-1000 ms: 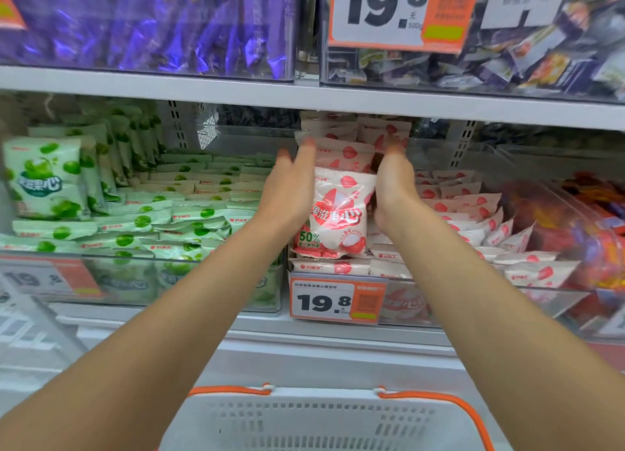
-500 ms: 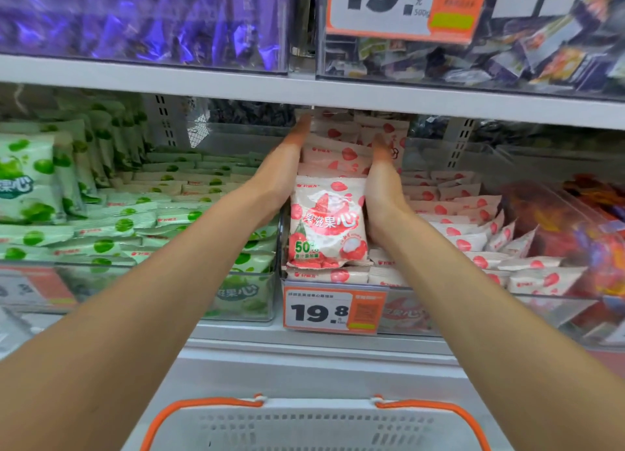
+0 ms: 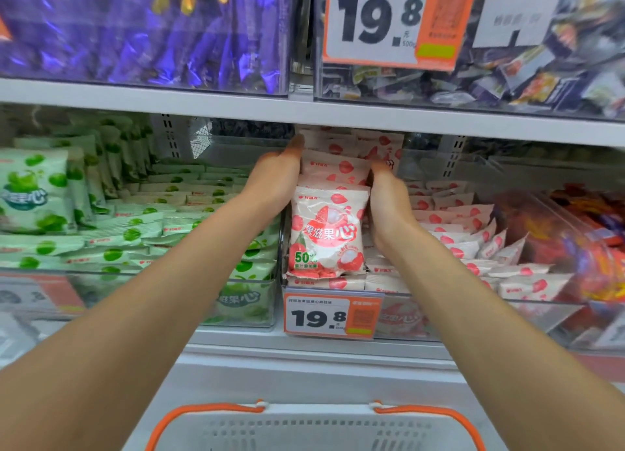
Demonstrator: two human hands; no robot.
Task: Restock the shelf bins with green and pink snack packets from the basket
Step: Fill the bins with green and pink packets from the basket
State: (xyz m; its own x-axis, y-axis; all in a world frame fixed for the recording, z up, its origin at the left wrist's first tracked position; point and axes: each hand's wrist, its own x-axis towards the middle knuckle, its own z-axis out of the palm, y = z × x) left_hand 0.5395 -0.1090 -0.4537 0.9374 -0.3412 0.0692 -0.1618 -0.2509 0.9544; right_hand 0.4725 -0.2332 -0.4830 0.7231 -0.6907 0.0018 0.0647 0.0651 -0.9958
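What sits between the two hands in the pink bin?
A row of upright pink snack packets, flanked by the left hand and right hand; the head view shows it.

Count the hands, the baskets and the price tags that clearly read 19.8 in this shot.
Hands: 2, the left hand and the right hand
Baskets: 1, the white basket with orange handles
Price tags clearly reading 19.8: 2, the upper tag and the lower tag
Total: 5
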